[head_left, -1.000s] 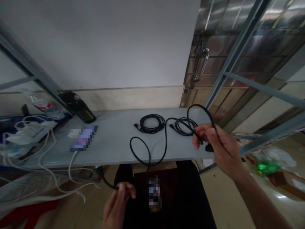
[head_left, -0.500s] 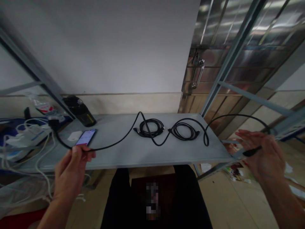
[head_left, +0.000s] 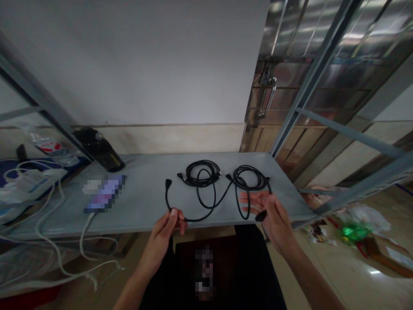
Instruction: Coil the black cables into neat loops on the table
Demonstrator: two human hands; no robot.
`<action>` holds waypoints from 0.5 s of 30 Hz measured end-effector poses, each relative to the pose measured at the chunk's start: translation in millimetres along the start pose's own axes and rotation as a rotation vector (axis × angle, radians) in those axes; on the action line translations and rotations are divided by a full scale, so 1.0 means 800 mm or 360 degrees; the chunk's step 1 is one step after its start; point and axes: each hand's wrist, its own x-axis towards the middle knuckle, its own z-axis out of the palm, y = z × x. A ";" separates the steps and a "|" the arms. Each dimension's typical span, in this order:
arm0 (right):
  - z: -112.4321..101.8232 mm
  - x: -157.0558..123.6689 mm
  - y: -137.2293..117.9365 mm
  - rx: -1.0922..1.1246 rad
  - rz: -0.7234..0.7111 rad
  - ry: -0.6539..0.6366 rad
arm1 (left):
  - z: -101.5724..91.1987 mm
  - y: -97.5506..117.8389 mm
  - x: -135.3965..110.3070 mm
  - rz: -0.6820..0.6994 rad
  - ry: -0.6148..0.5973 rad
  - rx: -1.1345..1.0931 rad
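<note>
A loose black cable [head_left: 206, 207] hangs in loops between my two hands, above the front edge of a grey table [head_left: 145, 202]. My left hand [head_left: 166, 230] pinches it near one end, whose plug [head_left: 167, 183] sticks up. My right hand [head_left: 269, 213] holds the other end, fingers partly spread, with the black plug [head_left: 260, 216] against the palm. Behind the loose cable, two coiled black cables lie side by side on the table, one in the middle [head_left: 201, 173] and one to its right [head_left: 251, 177].
A phone [head_left: 105, 193] with a white charging wire [head_left: 64, 241] lies at the table's left. A black object [head_left: 101, 148] leans at the back left, and white cables and bags pile up at far left. A metal door [head_left: 306, 86] and slanted frame bars stand at the right.
My hands were spread wide, stretching the cable across the table. They have come together near the table's front edge, and the cable now sags in loops between them.
</note>
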 end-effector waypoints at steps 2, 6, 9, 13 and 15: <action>0.027 0.002 0.017 -0.0026 0.0112 -0.0135 | 0.015 -0.005 0.003 -0.0030 -0.0134 0.0081; 0.070 0.008 0.034 -0.0304 0.0162 -0.0367 | 0.032 -0.015 0.011 -0.0119 -0.0334 0.0102; 0.094 0.009 0.046 -0.0746 -0.0011 -0.0612 | 0.037 -0.019 0.013 -0.0185 -0.0467 0.0142; 0.117 0.008 0.071 -0.1462 -0.0130 -0.0928 | 0.035 -0.019 0.011 -0.0127 -0.0531 0.0384; 0.124 0.007 0.083 -0.1756 -0.0158 -0.1044 | 0.029 -0.016 0.013 -0.0104 -0.0462 0.0499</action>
